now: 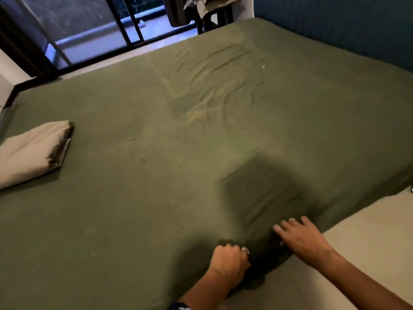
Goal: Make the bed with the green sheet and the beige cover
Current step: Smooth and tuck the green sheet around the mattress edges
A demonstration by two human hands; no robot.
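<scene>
Left hand (230,257) clenched on green sheet (156,175) corner, right hand (299,237) flat, fingers relaxed.

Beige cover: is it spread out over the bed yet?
No, the beige cover lies folded on the green sheet near the bed's left edge.

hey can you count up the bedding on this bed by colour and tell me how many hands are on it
Green: 1, the green sheet spread over the mattress.
Beige: 1, the folded beige cover lying on the sheet.
Hands: 2, the left hand gripping the sheet at the near corner, the right hand resting flat beside it.
Total: 4.
</scene>
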